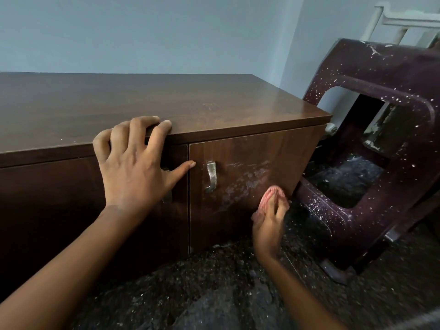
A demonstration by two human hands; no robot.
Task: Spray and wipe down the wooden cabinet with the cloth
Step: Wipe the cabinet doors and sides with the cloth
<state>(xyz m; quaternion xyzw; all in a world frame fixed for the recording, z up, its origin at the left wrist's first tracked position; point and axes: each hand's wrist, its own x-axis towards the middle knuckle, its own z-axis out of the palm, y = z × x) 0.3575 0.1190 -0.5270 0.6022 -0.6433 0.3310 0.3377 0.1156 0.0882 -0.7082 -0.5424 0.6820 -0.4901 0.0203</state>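
The left hand (133, 167) hooks its fingers over the top edge of the wooden cabinet (214, 101), at ten o'clock from the metal handle (211, 176). At four o'clock from that handle, the right hand (269, 222) grips the pink cloth (271, 194) against the smeared door (250, 158), with a speckled chair (392, 129) on its side at three o'clock.

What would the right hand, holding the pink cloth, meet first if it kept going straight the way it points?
Most likely the right-hand cabinet door: the right hand points up and forward, its pink cloth leading at the door's smeared lower corner. Whether the cloth already touches is unclear.
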